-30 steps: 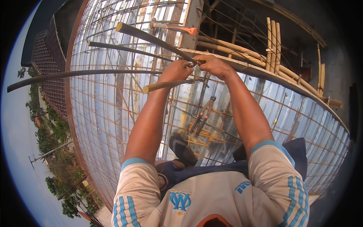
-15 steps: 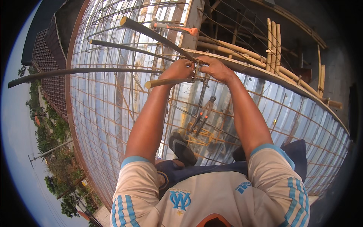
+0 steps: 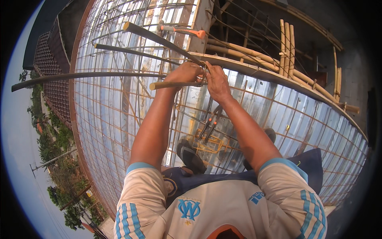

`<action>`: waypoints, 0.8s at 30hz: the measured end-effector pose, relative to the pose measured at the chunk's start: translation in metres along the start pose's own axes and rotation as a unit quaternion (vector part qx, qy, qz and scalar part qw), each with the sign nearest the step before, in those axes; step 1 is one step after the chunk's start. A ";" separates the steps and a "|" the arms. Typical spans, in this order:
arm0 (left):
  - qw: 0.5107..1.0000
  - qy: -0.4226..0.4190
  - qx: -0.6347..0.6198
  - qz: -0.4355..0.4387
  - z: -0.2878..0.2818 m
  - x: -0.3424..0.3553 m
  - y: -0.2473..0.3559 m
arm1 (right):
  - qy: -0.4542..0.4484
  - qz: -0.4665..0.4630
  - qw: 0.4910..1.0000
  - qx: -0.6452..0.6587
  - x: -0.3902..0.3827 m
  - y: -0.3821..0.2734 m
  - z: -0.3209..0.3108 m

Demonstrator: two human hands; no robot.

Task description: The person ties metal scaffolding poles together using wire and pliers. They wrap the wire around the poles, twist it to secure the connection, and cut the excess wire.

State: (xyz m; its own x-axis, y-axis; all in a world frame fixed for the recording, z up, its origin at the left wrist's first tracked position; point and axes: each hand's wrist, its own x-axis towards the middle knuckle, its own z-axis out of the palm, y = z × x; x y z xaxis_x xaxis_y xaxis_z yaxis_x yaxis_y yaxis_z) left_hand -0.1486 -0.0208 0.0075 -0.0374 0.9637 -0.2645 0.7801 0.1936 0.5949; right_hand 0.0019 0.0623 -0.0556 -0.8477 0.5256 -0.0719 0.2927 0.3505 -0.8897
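Both my hands meet at a bundle of thick rebars, where a thin rusty steel loop (image 3: 205, 71) rings the bars. My left hand (image 3: 185, 73) is closed at its left side, fingers curled; what they pinch is hidden. From the right, my right hand (image 3: 217, 83) grips the loop near its top, thumb side hidden. A thick rebar (image 3: 159, 40) slants up and left from the hands, and a shorter rebar (image 3: 169, 85) pokes out under my left wrist. Further left runs a long rebar (image 3: 87, 74). Orange-and-black pincers (image 3: 211, 123) lie on the mesh below my hands.
A hammer with an orange handle (image 3: 183, 30) lies beyond the bars. Rusty mesh covers corrugated metal sheets (image 3: 286, 119). A wooden board edge (image 3: 258, 71) borders a drop with bamboo poles (image 3: 287, 47). My shoes (image 3: 190, 155) stand on the deck; at left are a tiled roof (image 3: 53, 75) and trees.
My right hand has shifted slightly left and down, its fingers now pointing up at the loop. My right forearm has swung inward. The left hand stays at the bars.
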 end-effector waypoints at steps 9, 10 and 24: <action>0.881 0.062 -0.354 -0.307 0.006 0.011 0.022 | 0.010 0.062 0.984 0.164 0.000 0.005 -0.003; 0.881 0.071 -0.354 -0.307 0.009 0.012 0.020 | -0.004 0.070 0.983 0.168 0.002 0.005 -0.009; 0.957 0.236 0.168 0.018 -0.004 0.009 0.015 | -0.222 0.026 0.970 0.095 0.033 0.003 -0.067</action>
State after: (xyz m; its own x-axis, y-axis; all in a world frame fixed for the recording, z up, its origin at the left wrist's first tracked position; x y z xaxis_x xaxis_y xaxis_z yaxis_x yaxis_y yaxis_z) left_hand -0.1393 -0.0086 0.0171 -0.2232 0.9596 0.1712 0.9401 0.1655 0.2979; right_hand 0.0047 0.1321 -0.0307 -0.9536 0.1381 -0.2676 0.2883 0.1612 -0.9439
